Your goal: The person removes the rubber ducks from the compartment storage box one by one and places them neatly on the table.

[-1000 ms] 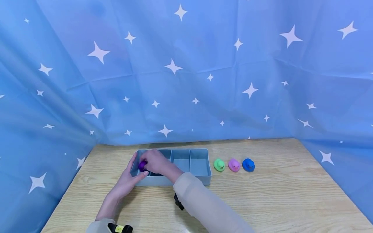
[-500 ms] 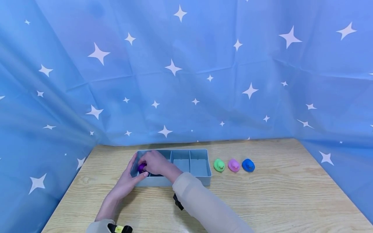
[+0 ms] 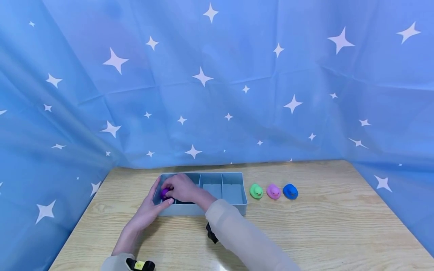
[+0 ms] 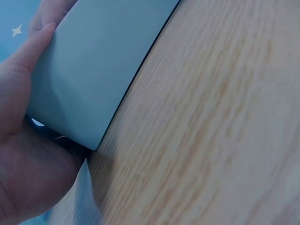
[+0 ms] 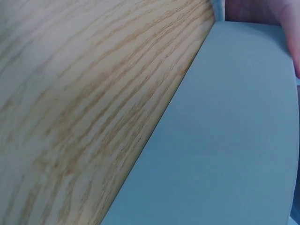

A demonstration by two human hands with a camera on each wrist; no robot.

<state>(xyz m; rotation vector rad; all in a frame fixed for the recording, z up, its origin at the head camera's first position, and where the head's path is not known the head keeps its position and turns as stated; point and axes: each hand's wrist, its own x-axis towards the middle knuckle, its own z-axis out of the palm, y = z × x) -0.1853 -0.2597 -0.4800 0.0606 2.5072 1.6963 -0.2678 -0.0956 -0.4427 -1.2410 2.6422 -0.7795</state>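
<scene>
A long grey-blue divided box (image 3: 234,210) stands on the wooden table. My left hand (image 3: 146,212) holds its left end, fingers along the side wall and thumb on the front rim. In the left wrist view, that thumb lies against the top of the box's front wall. Reaching across, my right hand (image 3: 184,188) pinches a small, rounded purple toy (image 3: 164,193) in the leftmost compartment. The fingers partly cover the toy, and the right hand hides part of the neighbouring compartments. The right wrist view mostly shows the box's front wall (image 5: 215,126) and the table.
To the right of the box sit a green toy duck (image 3: 256,191), a pink duck (image 3: 273,191) and a blue duck (image 3: 290,191) in a row. A blue curtain with white stars (image 3: 217,94) hangs behind the table (image 3: 322,226) and along its sides.
</scene>
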